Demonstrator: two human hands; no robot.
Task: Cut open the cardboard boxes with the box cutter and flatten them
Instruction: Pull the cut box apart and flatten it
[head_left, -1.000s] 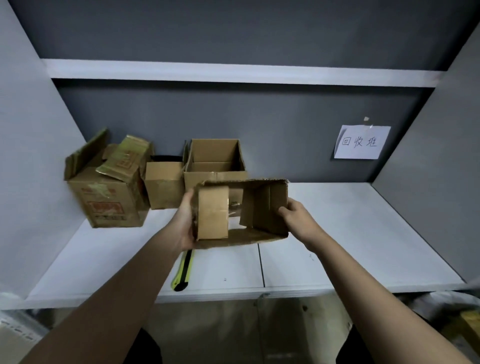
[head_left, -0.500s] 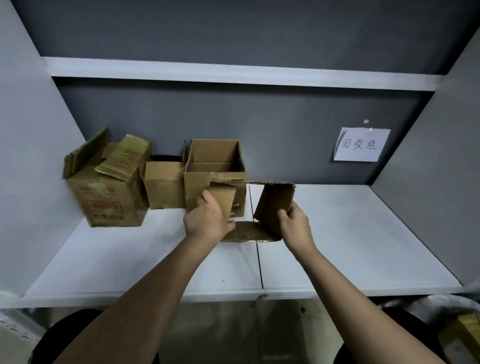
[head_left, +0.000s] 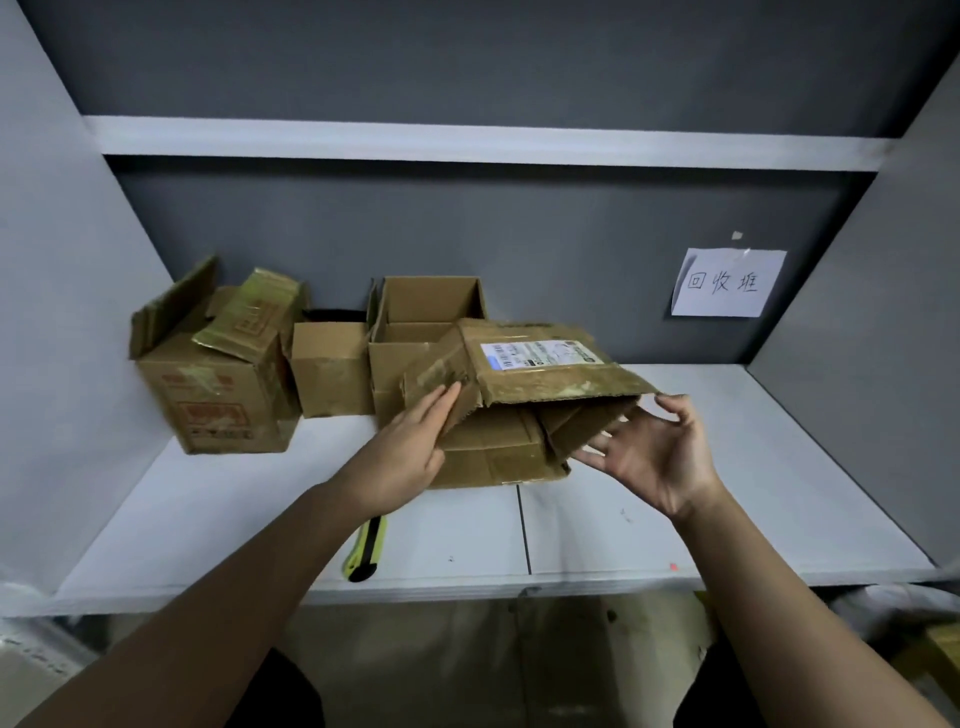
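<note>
On the shelf (head_left: 727, 467) before us, the cut box (head_left: 524, 395) sits at the centre, our left hand (head_left: 405, 457) against its flap at nine o'clock and our right hand (head_left: 654, 457) at its three o'clock edge. Behind it, at twelve, stands an open box (head_left: 415, 332); at ten a smaller box (head_left: 330, 369), and farther left the large box (head_left: 218, 384). The box cutter (head_left: 366, 551) lies at seven, under our left forearm. A note (head_left: 727, 283) hangs on the back wall at two.

The box (head_left: 524, 395) has tipped, apparently partly collapsed, label side up.
</note>
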